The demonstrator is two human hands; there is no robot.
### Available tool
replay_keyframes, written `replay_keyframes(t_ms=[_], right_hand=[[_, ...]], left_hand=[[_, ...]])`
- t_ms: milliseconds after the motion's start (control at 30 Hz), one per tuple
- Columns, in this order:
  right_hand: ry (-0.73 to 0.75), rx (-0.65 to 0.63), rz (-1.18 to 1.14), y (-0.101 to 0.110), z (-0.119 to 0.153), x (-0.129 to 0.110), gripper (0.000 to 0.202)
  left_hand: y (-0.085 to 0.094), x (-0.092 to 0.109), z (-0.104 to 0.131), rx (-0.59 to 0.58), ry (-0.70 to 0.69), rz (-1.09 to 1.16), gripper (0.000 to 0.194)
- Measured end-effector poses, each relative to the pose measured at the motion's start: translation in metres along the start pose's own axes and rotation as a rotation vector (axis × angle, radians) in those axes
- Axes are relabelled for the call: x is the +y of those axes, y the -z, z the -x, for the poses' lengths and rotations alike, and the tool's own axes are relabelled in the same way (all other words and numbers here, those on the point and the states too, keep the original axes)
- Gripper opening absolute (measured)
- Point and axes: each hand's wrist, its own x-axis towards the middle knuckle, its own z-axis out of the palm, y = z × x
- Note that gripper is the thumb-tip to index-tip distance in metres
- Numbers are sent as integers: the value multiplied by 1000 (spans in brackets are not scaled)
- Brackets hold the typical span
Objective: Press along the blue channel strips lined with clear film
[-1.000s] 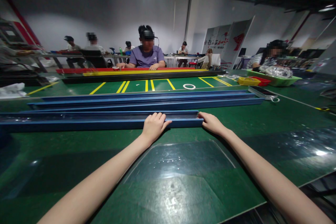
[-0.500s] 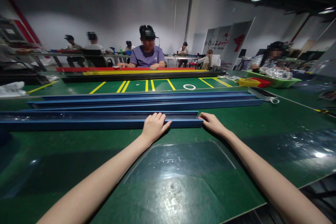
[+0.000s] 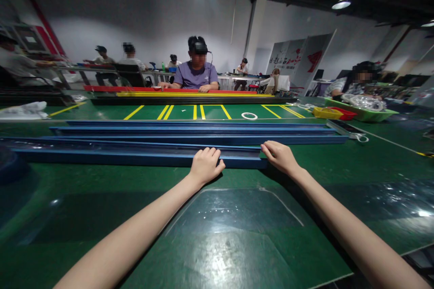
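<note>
A long blue channel rail (image 3: 111, 155) with an open trough lies across the green table in front of me. Over its near wall, close to the right end, the fingers of my left hand (image 3: 207, 165) are hooked and grip it. My right hand (image 3: 281, 157) is at the rail's right end corner, fingers curled and pressed together. Whatever its fingertips may pinch is hidden. Just behind lie more blue rails (image 3: 203, 130), side by side and roughly parallel.
Clear sheeting (image 3: 224, 216) covers the near table. Yellow (image 3: 196, 94), red and black rails lie farther back, before a person in purple (image 3: 195, 74). A white ring (image 3: 249, 116), a phone (image 3: 349, 127), a yellow tray (image 3: 327, 113) and a green basket (image 3: 376, 115) stand rightward.
The view has shifted slightly, so the scene sits a little lower and farther right. My right hand has risen slightly at the rail's end. My left hand stays on the rail.
</note>
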Motion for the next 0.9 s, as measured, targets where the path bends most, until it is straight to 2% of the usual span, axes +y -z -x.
replay_keyframes(t_ms=[100, 233, 333, 400, 500, 633, 900], right_hand=[[33, -70, 63, 1, -12, -22, 34], [1, -140, 69, -2, -28, -63, 33], [-45, -127, 63, -7, -36, -90, 37], [-71, -111, 74, -12, -38, -99, 38], [-98, -73, 95, -21, -40, -100, 40], [-61, -45, 95, -29, -41, -93, 41], [-17, 10, 79, -32, -37, -75, 40]], left_hand=[[0, 0, 0, 2, 4, 21, 16], [0, 0, 0, 6, 9, 46, 13], [1, 0, 1, 14, 40, 78, 11], [1, 0, 1, 26, 60, 108, 11], [1, 0, 1, 42, 64, 138, 13], [1, 0, 1, 48, 62, 141, 14], [2, 1, 2, 44, -8, 101, 19]])
